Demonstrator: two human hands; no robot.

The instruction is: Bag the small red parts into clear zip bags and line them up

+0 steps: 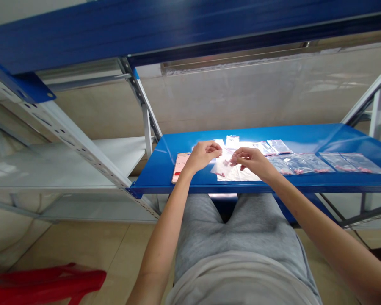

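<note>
A small clear plastic bag (215,168) hangs or leans under the fingertips of my left hand (205,153), which pinches its upper edge. A few small reddish pieces show at the bag's lower end. Beside it, my right hand (250,161) is closed, thumb against fingers; what it holds, if anything, is too small to make out. Small dark reddish pieces (226,162) lie between the two hands. Under both hands is a brightly lit white sheet (238,174) on the blue shelf (200,184).
Left of the sheet lies a phone (177,173) showing a timer. Several clear bags with red pieces (324,163) lie in a row to the right. More bags (279,146) are behind my right hand. A blue beam (190,29) crosses overhead; a red stool (47,281) stands lower left.
</note>
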